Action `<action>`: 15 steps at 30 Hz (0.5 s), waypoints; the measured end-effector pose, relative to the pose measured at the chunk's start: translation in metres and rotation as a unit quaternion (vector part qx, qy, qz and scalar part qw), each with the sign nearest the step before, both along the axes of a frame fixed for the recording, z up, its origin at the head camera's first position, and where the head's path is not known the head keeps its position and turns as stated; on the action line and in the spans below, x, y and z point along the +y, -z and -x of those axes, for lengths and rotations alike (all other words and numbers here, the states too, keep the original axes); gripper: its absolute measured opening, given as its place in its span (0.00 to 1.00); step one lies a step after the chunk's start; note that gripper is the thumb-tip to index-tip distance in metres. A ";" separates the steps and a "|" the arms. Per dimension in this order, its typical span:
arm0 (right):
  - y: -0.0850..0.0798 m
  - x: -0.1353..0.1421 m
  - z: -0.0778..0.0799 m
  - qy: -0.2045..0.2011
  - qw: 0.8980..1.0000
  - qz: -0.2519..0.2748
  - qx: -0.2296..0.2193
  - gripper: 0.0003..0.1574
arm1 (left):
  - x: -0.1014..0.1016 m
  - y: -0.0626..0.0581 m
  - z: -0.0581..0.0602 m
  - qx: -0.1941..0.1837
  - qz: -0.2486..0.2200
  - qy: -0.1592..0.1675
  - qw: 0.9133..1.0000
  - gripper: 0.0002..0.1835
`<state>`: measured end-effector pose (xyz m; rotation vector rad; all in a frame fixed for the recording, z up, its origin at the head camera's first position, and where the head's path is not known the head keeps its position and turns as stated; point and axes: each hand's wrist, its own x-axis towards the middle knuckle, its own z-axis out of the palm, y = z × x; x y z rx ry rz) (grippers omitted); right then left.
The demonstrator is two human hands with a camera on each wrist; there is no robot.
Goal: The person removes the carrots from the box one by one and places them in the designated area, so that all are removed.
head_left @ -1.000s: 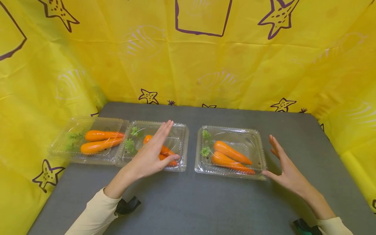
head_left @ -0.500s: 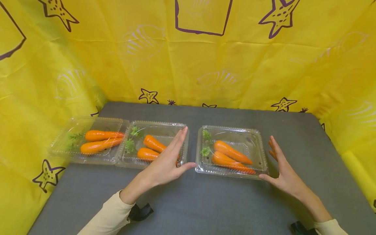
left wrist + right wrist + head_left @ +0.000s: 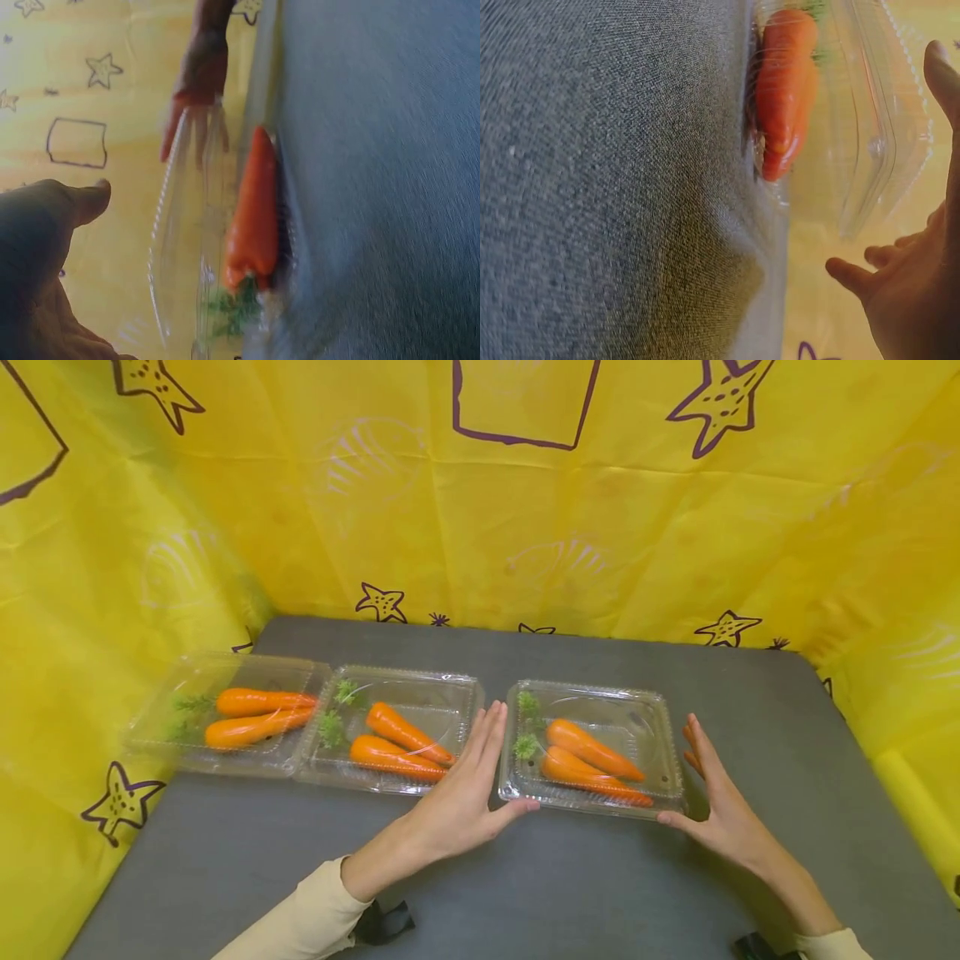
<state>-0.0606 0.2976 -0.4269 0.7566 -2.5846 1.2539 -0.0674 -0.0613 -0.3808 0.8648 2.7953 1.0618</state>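
A clear plastic clamshell container lies closed on the table with two orange carrots inside, their green tops at its left end. At its left side my left hand is held with straight fingers and the thumb out along the front corner. On the other side my right hand has its fingers spread, its thumb tip at the front right corner. In the right wrist view the fingers of the right hand stand off from the container's wall. Neither hand grips anything.
Two more clear containers stand side by side to the left: a middle container and a far-left container, each with two carrots. A yellow patterned cloth hangs around the grey table at the back and sides.
My left hand has moved right, from over the middle container to the left side of the right-hand one. My right hand has shifted only slightly. The containers have stayed in place.
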 end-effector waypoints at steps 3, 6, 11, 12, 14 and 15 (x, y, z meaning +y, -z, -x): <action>0.001 -0.001 -0.001 0.004 1.000 0.004 -0.003 0.84 | 0.005 -0.001 -0.002 -0.002 0.002 0.009 1.000 0.61; 0.002 -0.002 -0.002 0.000 1.000 0.010 -0.005 0.85 | 0.009 0.001 -0.004 0.006 0.003 0.008 1.000 0.61; 0.006 -0.002 -0.003 0.004 1.000 0.023 -0.013 0.85 | 0.014 0.005 -0.006 0.014 -0.008 0.001 1.000 0.61; 0.007 -0.001 -0.003 0.005 1.000 0.025 -0.014 0.85 | 0.016 0.006 -0.006 0.009 -0.013 0.000 1.000 0.62; 0.009 -0.001 -0.003 0.011 1.000 0.026 -0.014 0.86 | 0.019 0.009 -0.008 -0.003 -0.023 0.002 1.000 0.62; 0.010 -0.002 -0.003 0.014 0.999 0.026 -0.014 0.86 | 0.021 0.011 -0.009 -0.009 -0.027 0.002 1.000 0.63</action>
